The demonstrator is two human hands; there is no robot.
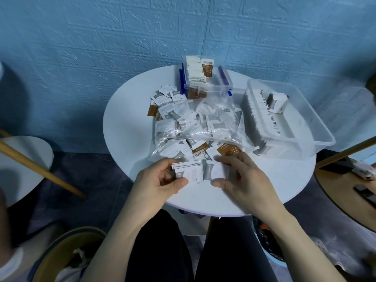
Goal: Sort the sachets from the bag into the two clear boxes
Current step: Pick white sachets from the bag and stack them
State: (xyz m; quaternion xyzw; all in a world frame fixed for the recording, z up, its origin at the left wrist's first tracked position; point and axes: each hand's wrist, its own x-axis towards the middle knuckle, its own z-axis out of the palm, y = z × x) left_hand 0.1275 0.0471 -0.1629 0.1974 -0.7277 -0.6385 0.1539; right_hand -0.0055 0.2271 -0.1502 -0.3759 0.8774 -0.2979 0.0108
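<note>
I've got the left hand [162, 180] gripping a small stack of grey-and-white sachets [187, 171], thumb underneath, fingers curled over the top; right hand [242, 176] pinches one more grey sachet [213, 171] just beside the stack, thumb and fingers closed on it; both sit at the near edge of the round table [126, 127], just on the near side of the clear bag [195, 127].

Step, as I read it: adding that single sachet to the stack; I'd square the edges before releasing so the bundle drops as one into the long clear box [305, 110], right of the bag, where grey ones already stand in a row; brown sachets look bound for the latched clear box [213, 86] beyond the bag.

Stack's long axis runs roughly left-right across the bag's near edge, printed faces up; which end is the top I can't tell; lots of sachets still in and around the bag, so sorting is far from done.
</note>
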